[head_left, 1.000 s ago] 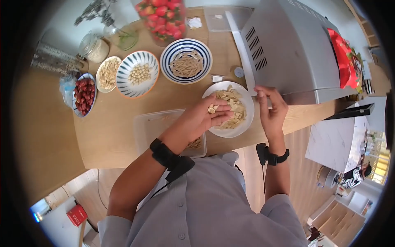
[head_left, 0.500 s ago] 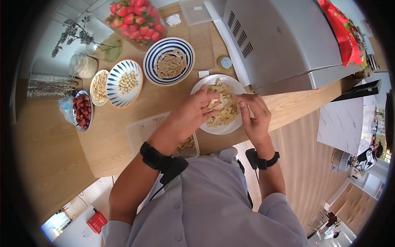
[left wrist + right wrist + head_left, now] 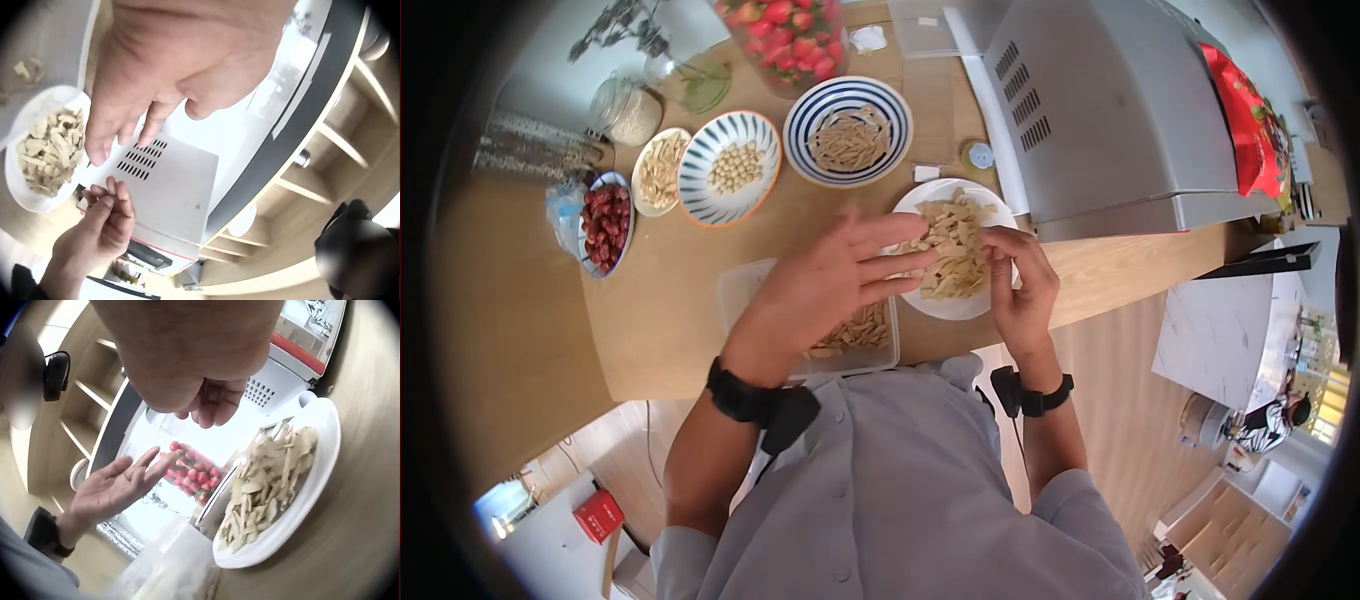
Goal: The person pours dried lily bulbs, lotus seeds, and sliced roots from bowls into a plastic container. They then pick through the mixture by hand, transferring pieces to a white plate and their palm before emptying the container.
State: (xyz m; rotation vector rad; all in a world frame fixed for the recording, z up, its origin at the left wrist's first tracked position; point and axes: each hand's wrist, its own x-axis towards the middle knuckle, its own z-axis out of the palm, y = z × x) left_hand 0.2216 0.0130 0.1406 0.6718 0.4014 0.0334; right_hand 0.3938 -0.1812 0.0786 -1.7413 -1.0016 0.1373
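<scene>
A white plate [image 3: 940, 306] heaped with pale dried slices [image 3: 948, 245] lies at the table's front edge. My left hand [image 3: 815, 275] is spread with straight fingers, its fingertips over the plate's left side. No slice shows on its palm in the right wrist view. At the plate's right rim, my right hand [image 3: 1025, 295] has curled fingers, the thumb tip against them. Nothing shows between them in the left wrist view. Under my left hand, a clear plastic box [image 3: 892, 340] contains brownish dried pieces [image 3: 860, 333].
Behind stand a blue-striped bowl [image 3: 794, 112] of dried strips, an orange-rimmed bowl [image 3: 700, 180] of round beans, a small dish of slices [image 3: 660, 170] and a bowl of red dates [image 3: 606, 228]. A strawberry container [image 3: 785, 45] is at the back. A grey appliance [image 3: 1110, 120] bounds the right side.
Slices that lay on my left palm a second ago no longer show there. The left hand has drawn back to the left over the box. My right hand has come in to the plate's rim.
</scene>
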